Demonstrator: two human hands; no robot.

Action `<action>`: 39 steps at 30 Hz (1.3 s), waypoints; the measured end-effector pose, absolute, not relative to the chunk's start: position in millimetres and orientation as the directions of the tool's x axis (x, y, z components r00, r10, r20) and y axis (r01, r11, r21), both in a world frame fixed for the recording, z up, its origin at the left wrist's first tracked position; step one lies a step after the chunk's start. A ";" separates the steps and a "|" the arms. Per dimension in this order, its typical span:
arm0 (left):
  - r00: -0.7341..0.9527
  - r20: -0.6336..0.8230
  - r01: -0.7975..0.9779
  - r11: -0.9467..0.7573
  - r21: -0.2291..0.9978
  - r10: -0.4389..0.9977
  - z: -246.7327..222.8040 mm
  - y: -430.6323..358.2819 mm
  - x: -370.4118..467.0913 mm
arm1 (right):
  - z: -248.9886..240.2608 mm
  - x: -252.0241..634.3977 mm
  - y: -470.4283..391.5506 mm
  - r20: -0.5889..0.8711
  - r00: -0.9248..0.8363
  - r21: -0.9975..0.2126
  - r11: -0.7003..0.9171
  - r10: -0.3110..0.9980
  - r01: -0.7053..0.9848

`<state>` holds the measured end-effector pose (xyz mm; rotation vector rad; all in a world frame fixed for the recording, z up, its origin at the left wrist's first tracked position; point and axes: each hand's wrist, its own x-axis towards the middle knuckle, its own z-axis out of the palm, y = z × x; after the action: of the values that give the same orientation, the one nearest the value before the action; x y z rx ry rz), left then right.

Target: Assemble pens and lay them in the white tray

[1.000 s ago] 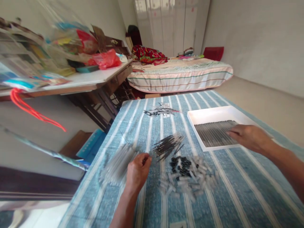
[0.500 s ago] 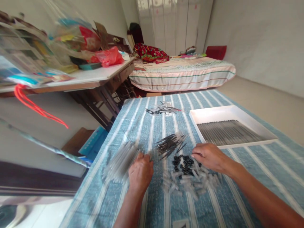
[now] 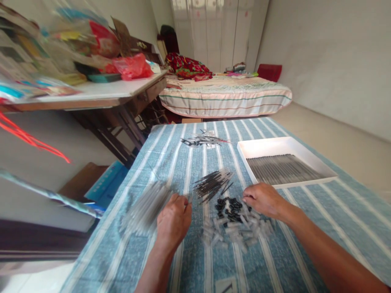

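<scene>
My left hand (image 3: 174, 217) is closed at the right edge of a blurred pile of clear pen barrels (image 3: 146, 209). Its fingertips are pressed together, and what they hold, if anything, is too blurred to name. Fingers curled, my right hand (image 3: 264, 199) is just right of the small black plugs (image 3: 229, 208); I cannot make out anything in its pinch. Clear pen caps (image 3: 238, 231) are scattered in front of those plugs. Between and beyond both hands lies a bundle of dark pen refills (image 3: 212, 185).
A white box lid (image 3: 264, 147) at the right holds a row of pens (image 3: 282, 169). Farther back lies a loose heap of thin dark pieces (image 3: 203, 140). A cluttered side table (image 3: 122, 91) borders the left, with a bed (image 3: 226, 95) behind.
The whole view has shifted slightly, so everything appears farther left. Both hands remain closed and nearly in place beside the same piles.
</scene>
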<state>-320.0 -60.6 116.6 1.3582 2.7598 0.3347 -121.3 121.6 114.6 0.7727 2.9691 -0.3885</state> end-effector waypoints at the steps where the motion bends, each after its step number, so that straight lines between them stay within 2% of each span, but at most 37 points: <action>1: -0.609 0.093 0.773 0.562 0.296 0.788 116.1 -60.8 -320.6 | 114.6 -122.1 121.2 -0.126 -0.865 -0.206 0.840 0.486 0.502; 4: -0.599 0.148 0.702 0.427 0.570 0.787 109.9 -59.9 -321.8 | 115.5 -126.8 119.6 -0.160 -0.846 -0.151 0.834 0.509 0.531; 7: -0.641 0.033 0.438 0.329 0.836 0.767 101.7 -57.4 -320.1 | 117.7 -132.6 117.3 -0.175 -0.840 -0.123 0.835 0.514 0.536; 10: -0.656 -0.105 0.170 0.282 0.944 0.747 100.7 -54.6 -314.5 | 120.8 -138.1 114.7 -0.191 -0.844 -0.115 0.842 0.501 0.526; 14: -0.647 -0.170 0.054 0.267 0.962 0.743 109.3 -52.4 -304.6 | 123.0 -147.1 113.4 -0.225 -0.837 -0.075 0.847 0.499 0.526; 20: -0.602 -0.212 0.039 0.294 0.955 0.769 110.1 -52.2 -297.2 | 116.2 -170.4 114.0 -0.190 -0.845 0.063 0.865 0.500 0.498; 29: -0.549 -0.249 0.058 0.333 0.941 0.798 104.3 -52.8 -299.7 | 118.1 -189.2 113.0 -0.248 -0.914 0.089 0.947 0.322 0.309; 39: -0.518 -0.216 0.097 0.308 0.947 0.827 107.4 -53.3 -294.9 | 148.1 -174.7 100.4 -0.192 -0.933 0.145 0.949 0.306 0.281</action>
<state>-294.9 -53.3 107.4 0.8244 1.8428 1.2636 -174.7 100.4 148.1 0.4405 2.8902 0.1691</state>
